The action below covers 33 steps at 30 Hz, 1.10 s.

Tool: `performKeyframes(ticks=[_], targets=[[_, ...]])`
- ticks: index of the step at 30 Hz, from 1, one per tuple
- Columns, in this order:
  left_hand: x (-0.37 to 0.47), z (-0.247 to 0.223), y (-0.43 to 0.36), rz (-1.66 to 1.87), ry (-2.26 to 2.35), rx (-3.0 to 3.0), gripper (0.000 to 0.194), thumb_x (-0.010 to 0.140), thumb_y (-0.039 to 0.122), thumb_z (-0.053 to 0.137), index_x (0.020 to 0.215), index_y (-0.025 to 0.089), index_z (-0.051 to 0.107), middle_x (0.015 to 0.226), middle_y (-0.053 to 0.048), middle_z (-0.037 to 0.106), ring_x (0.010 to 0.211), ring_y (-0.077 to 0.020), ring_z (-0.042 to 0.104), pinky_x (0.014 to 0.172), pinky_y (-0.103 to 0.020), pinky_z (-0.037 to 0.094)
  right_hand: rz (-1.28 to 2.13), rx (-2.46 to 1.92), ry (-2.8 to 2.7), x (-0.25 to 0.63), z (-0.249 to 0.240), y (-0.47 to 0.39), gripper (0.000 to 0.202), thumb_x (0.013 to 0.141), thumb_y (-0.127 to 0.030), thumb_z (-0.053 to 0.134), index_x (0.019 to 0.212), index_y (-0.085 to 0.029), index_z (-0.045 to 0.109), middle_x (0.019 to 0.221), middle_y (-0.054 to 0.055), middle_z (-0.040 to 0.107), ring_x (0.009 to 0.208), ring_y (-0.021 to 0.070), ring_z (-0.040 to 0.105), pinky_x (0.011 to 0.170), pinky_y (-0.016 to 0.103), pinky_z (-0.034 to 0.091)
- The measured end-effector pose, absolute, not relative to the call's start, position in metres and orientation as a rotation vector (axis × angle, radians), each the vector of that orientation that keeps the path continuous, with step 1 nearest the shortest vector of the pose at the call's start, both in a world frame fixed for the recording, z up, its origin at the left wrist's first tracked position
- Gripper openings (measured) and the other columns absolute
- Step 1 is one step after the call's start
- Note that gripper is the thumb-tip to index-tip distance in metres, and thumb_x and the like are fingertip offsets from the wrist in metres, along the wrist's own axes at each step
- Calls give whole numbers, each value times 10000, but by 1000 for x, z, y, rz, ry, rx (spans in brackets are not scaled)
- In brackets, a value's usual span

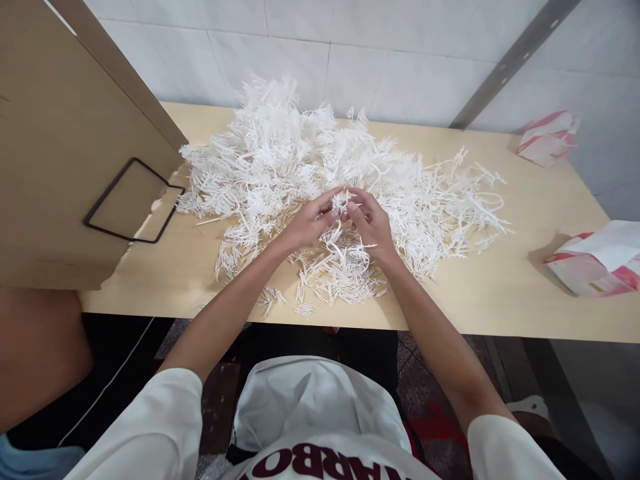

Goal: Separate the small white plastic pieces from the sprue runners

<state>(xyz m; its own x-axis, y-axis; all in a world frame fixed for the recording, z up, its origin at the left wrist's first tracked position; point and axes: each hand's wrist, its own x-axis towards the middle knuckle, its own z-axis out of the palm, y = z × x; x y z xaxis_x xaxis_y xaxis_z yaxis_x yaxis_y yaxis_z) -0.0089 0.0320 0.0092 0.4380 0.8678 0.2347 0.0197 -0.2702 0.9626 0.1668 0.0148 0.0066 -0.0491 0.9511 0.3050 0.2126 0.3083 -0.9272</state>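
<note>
A wide heap of thin white plastic pieces lies across the wooden table. Over its front middle, my left hand and my right hand come close together, fingers curled around a small cluster of white pieces. Both hands have their fingertips on that cluster. Loose strands hang and lie just below the hands, and a few small pieces are scattered near the table's front edge.
A large cardboard sheet stands at the left, beside a black wire frame. Two red-and-white paper bags are on the right side of the table. A tiled wall rises behind. Another person's bare limb shows at lower left.
</note>
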Motion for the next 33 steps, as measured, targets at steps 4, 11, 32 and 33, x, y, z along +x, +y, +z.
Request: performKeyframes(ticks=[4,11,32,33], targets=[[-7,6,31,1066,846,1750,426,867,479,625,1187,212,535,866,-23,660,812,-130,608,766,-271,471,814,-1114,-1500,168,1,17,320,781,-548,701,863,-241,668,859,-7,693,740,126,650,667,283,547],[-6,11,25,1483,1132,2048,347,877,474,611,1101,211,577,1163,-90,615,998,-169,584,838,-315,488,747,-1136,-1310,165,5,11,263,804,-481,702,848,-225,664,713,-23,676,608,104,632,604,265,533],[0,10,26,1093,830,1735,400,812,581,645,858,188,591,738,15,554,664,-93,476,625,-232,391,746,-956,-1509,168,9,7,454,820,-573,657,1186,-343,521,767,-40,524,621,106,513,555,260,462],[-1,11,25,1096,849,1748,382,826,566,636,843,188,578,721,20,532,657,-93,462,626,-234,386,770,-968,-1504,168,9,8,467,839,-585,624,1222,-348,504,795,-32,542,624,109,521,556,266,470]])
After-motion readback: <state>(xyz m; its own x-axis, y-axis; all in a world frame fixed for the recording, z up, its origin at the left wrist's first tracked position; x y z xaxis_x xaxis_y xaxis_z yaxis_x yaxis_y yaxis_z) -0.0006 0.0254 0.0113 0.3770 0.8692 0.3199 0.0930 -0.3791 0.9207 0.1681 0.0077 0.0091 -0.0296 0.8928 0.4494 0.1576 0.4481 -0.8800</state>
